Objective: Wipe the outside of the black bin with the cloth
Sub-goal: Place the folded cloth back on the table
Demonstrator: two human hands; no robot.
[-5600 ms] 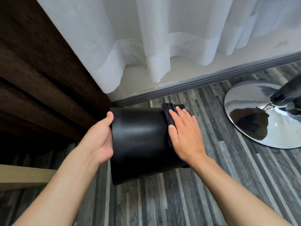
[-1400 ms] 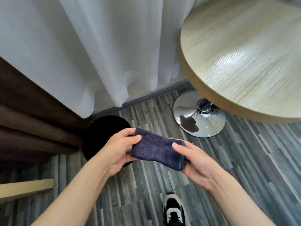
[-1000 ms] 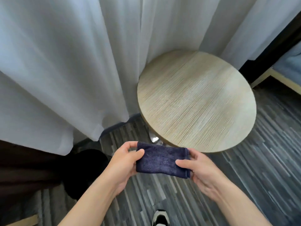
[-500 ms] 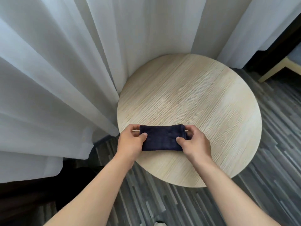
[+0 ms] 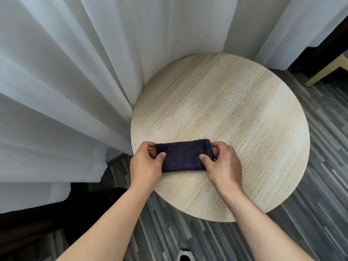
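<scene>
The dark blue cloth (image 5: 183,157), folded into a small rectangle, lies on the round light-wood table (image 5: 235,113) near its front left edge. My left hand (image 5: 146,166) pinches the cloth's left end between thumb and fingers. My right hand (image 5: 224,166) pinches its right end the same way. The black bin (image 5: 94,202) stands on the floor at the lower left, mostly in shadow below the curtain and partly behind my left forearm.
White curtains (image 5: 75,81) hang along the left and back, touching the table's left side. Grey wood-pattern floor (image 5: 310,213) surrounds the table. A pale wooden furniture leg (image 5: 323,74) shows at the far right. The toe of a shoe (image 5: 185,256) appears at the bottom edge.
Since wiping the bin on the floor, I stood up, folded the cloth with both hands and brought it down onto the table. In the last half second it barely moved.
</scene>
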